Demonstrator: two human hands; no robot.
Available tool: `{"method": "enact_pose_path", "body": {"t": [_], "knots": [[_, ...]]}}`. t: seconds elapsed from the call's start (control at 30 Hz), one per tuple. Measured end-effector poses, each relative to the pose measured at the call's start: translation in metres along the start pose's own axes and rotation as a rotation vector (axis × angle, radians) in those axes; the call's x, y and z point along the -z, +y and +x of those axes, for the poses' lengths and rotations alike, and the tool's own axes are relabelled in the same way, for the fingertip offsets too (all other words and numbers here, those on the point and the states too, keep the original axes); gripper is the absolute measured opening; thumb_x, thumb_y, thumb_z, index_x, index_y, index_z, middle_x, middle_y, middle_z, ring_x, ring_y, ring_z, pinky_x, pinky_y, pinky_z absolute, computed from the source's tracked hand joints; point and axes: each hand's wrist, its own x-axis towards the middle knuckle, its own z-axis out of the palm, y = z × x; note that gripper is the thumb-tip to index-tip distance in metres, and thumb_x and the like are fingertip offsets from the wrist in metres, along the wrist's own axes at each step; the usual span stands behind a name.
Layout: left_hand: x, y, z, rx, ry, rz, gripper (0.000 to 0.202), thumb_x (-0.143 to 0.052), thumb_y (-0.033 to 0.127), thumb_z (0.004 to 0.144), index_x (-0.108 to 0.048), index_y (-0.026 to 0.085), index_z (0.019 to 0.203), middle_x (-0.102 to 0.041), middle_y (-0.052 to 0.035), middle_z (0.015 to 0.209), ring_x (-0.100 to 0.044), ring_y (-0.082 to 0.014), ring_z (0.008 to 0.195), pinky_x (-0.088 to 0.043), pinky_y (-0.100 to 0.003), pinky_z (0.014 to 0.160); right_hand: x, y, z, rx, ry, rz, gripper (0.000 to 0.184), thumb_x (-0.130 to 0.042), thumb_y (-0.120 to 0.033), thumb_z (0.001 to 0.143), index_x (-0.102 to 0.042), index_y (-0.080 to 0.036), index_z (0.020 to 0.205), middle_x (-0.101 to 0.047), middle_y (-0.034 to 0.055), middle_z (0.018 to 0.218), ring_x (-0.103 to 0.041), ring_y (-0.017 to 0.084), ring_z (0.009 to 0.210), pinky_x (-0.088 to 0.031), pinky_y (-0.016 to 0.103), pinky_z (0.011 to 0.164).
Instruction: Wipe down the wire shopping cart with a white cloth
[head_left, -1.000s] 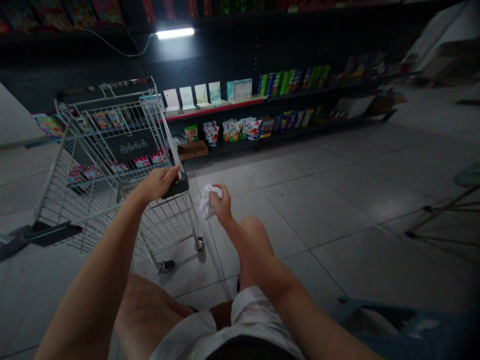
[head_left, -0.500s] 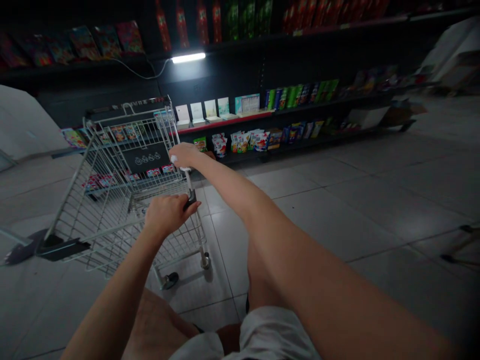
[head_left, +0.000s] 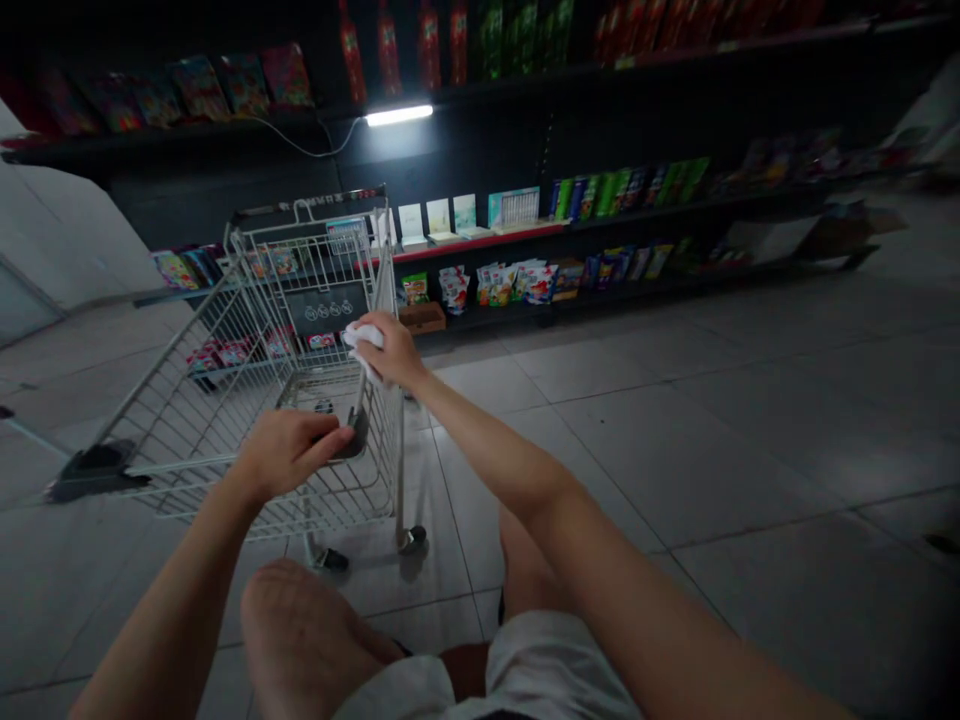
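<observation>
An empty wire shopping cart (head_left: 247, 330) stands on the tiled floor in front of me, its black handle end near my knees. My left hand (head_left: 289, 450) is closed around the dark corner of the cart's handle (head_left: 352, 435). My right hand (head_left: 394, 350) is shut on a crumpled white cloth (head_left: 361, 340) and presses it against the top rim of the cart's right side. My bare knees show at the bottom of the view.
A dark shelf unit (head_left: 570, 225) with cards, packets and colourful boxes runs along the far wall under a strip light (head_left: 397, 115). Grey floor tiles (head_left: 675, 420) stretch to the right. A wall stands at the far left.
My right hand with the cloth has slid back along the cart's right rim towards me. The cart has turned a little, and my left hand has shifted with the handle.
</observation>
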Motion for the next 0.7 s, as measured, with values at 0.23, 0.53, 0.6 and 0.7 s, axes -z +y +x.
{"method": "enact_pose_path", "body": {"t": [0.23, 0.53, 0.6, 0.7], "knots": [[0.018, -0.004, 0.058, 0.338, -0.123, -0.133, 0.059, -0.028, 0.064, 0.088, -0.059, 0.014, 0.093, -0.070, -0.0131, 0.080, -0.067, -0.0258, 0.078, -0.047, -0.033, 0.071, -0.107, -0.011, -0.199, -0.329, 0.292, 0.291, 0.024, -0.054, -0.021, 0.075, -0.055, -0.020, 0.099, -0.056, 0.0053, 0.096, -0.057, 0.019, 0.092, -0.051, 0.034, 0.084], [0.002, -0.028, 0.061, 0.376, -0.090, -0.061, 0.031, -0.033, 0.045, 0.090, -0.048, 0.019, 0.092, -0.064, -0.0055, 0.070, -0.066, -0.0205, 0.069, -0.046, -0.029, 0.067, -0.125, -0.020, -0.176, -0.237, 0.227, 0.345, 0.027, -0.056, -0.019, 0.077, -0.057, -0.020, 0.103, -0.056, 0.0082, 0.108, -0.052, 0.021, 0.111, -0.045, 0.039, 0.101], [0.001, -0.029, 0.062, 0.367, -0.085, -0.084, 0.029, -0.035, 0.045, 0.089, -0.048, 0.020, 0.091, -0.062, -0.0042, 0.067, -0.065, -0.0205, 0.067, -0.047, -0.030, 0.066, -0.136, -0.020, -0.184, -0.243, 0.193, 0.351, 0.027, -0.059, -0.018, 0.073, -0.057, -0.020, 0.100, -0.056, 0.0084, 0.109, -0.050, 0.022, 0.114, -0.043, 0.041, 0.104], [0.000, -0.034, 0.065, 0.374, -0.095, -0.113, 0.028, -0.038, 0.046, 0.088, -0.048, 0.020, 0.090, -0.062, -0.0030, 0.065, -0.065, -0.0203, 0.065, -0.048, -0.030, 0.064, -0.149, -0.006, -0.230, -0.574, 0.073, 0.399, 0.030, -0.060, -0.006, 0.065, -0.058, -0.020, 0.091, -0.055, 0.0055, 0.104, -0.052, 0.021, 0.109, -0.044, 0.037, 0.101]]}}
